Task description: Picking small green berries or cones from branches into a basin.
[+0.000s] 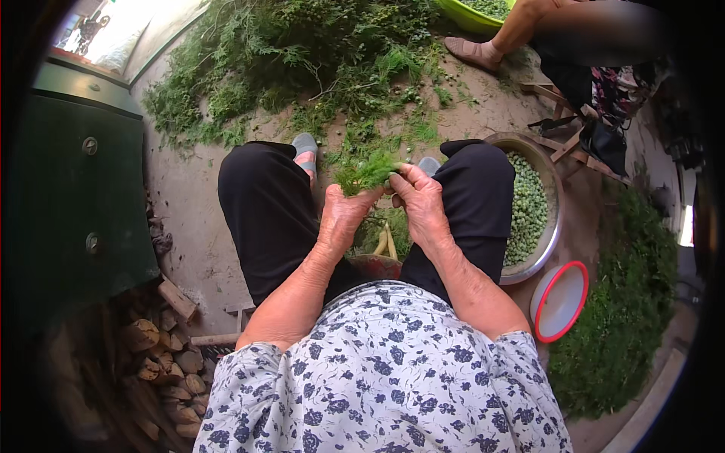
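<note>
Between my knees, my left hand [347,217] is closed around the base of a feathery green conifer sprig [365,173]. My right hand [420,202] pinches at the sprig's right end, thumb and fingers pressed together. Whether a small cone sits in that pinch is too small to tell. Below the hands, a reddish container [375,266] stands between my thighs, with more greenery and two yellowish, finger-like things [386,240] at it. Beside my right knee, a wide metal basin [557,219] holds many small green cones [527,211].
Cut conifer branches [302,60] heap on the floor ahead; more foliage [615,309] lies at the right. A red-rimmed white bowl [559,302] tilts near the basin. Another person's leg [521,26] and a lime-green tub [472,16] are at upper right. A dark green cabinet [75,189] and firewood [170,362] flank my left.
</note>
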Demonstrator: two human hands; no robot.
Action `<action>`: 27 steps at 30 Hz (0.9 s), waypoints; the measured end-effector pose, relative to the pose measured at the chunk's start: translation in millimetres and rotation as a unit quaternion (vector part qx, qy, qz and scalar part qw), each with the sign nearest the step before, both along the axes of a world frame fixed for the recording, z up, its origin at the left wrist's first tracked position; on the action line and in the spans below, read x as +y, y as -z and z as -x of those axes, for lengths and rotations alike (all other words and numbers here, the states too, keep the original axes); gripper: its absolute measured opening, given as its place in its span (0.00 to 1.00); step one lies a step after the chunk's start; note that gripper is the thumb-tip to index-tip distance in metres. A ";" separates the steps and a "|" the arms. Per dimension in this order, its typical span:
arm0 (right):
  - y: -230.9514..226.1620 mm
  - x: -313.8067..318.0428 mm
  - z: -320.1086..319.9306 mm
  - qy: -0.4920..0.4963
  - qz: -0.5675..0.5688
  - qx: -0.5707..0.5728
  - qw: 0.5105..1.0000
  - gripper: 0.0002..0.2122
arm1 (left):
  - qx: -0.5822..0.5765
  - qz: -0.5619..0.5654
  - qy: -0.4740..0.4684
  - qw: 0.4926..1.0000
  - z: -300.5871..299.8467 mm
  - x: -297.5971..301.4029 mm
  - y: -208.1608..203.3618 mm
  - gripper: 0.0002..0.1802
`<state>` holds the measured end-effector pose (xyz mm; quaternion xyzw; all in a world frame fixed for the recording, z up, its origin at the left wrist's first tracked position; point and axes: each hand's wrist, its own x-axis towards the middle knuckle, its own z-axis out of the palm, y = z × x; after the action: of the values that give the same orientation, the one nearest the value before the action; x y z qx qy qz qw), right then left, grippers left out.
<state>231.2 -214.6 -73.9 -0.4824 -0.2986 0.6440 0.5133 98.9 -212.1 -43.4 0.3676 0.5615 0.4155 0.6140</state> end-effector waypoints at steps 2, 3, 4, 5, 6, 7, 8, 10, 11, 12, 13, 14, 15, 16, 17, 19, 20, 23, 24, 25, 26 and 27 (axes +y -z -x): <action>-0.7 -0.3 -0.1 -0.001 0.039 0.047 0.998 0.09 | -0.034 0.023 -0.022 0.999 4.7 0.5 2.2 0.04; -1.7 -0.7 -1.3 0.000 0.039 0.047 0.998 0.09 | -0.068 0.045 -0.044 0.996 7.7 1.2 3.9 0.04; -3.2 -1.2 -3.7 0.012 0.065 0.107 0.992 0.08 | -0.068 0.045 -0.043 0.996 10.0 2.7 8.8 0.04; -5.0 -1.4 -5.6 0.023 0.091 0.168 0.981 0.08 | -0.083 0.047 -0.080 0.992 12.2 5.0 13.1 0.04; -6.5 -1.3 -7.6 0.023 0.091 0.167 0.981 0.08 | -0.099 0.048 -0.116 0.987 13.9 6.0 15.7 0.04; -8.0 -0.7 -9.5 0.026 0.089 0.201 0.975 0.08 | -0.099 0.048 -0.116 0.987 15.6 5.7 16.7 0.04; -9.1 0.2 -11.4 0.030 0.086 0.234 0.968 0.08 | -0.097 0.065 -0.126 0.985 15.6 6.2 13.7 0.05; -13.6 2.6 -12.3 0.039 0.082 0.248 0.965 0.08 | -0.096 0.081 -0.137 0.983 13.7 6.4 9.1 0.05; -14.9 3.3 -12.3 0.047 0.077 0.262 0.961 0.09 | -0.095 0.085 -0.127 0.984 11.8 6.1 6.9 0.06; -14.9 3.7 -12.4 0.048 0.077 0.262 0.961 0.09 | -0.093 0.090 -0.117 0.985 10.0 5.8 5.3 0.07; -14.8 4.0 -12.5 0.044 0.073 0.268 0.960 0.09 | -0.091 0.094 -0.107 0.986 9.2 5.4 4.6 0.08; -14.8 4.0 -12.6 0.040 0.069 0.274 0.958 0.10 | -0.091 0.094 -0.107 0.986 9.7 4.9 5.7 0.08; -15.3 3.8 -12.3 0.040 0.069 0.275 0.958 0.10 | -0.097 0.089 -0.091 0.987 11.0 4.3 7.9 0.09; -16.1 3.7 -11.8 0.045 0.071 0.281 0.956 0.10 | -0.103 0.085 -0.074 0.988 12.1 3.9 9.0 0.09; -16.5 3.6 -11.5 0.050 0.074 0.287 0.954 0.11 | -0.103 0.085 -0.074 0.988 12.4 3.5 9.1 0.09; -15.0 4.0 -10.8 0.054 0.068 0.303 0.949 0.11 | -0.118 0.067 -0.046 0.990 12.5 2.8 9.1 0.08; -14.5 4.1 -10.1 0.057 0.063 0.317 0.945 0.11 | -0.119 0.068 -0.046 0.990 10.8 1.6 10.0 0.08; -15.3 4.3 -7.1 0.042 0.080 0.317 0.944 0.11 | -0.052 -0.049 0.005 0.997 4.7 -1.9 11.3 0.09; -13.9 2.1 -9.8 0.042 0.080 0.317 0.944 0.11 | 0.025 -0.118 0.044 0.992 4.4 -2.5 9.6 0.11; -10.9 -2.0 -15.0 0.021 -0.191 -0.051 0.980 0.12 | 0.102 -0.186 0.082 0.974 3.9 -2.7 8.9 0.12; -8.2 -4.6 -17.6 -0.005 -0.422 -0.409 0.809 0.12 | 0.110 -0.223 0.096 0.964 3.3 -1.8 15.5 0.14; -4.0 -5.7 -17.4 -0.005 -0.423 -0.408 0.809 0.12 | 0.111 -0.223 0.095 0.964 2.8 -2.3 21.3 0.14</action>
<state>248.6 -220.3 -69.8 -0.4347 -0.7258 0.2006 0.4940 96.1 -214.4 -64.7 0.5905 0.4816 0.4262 0.4875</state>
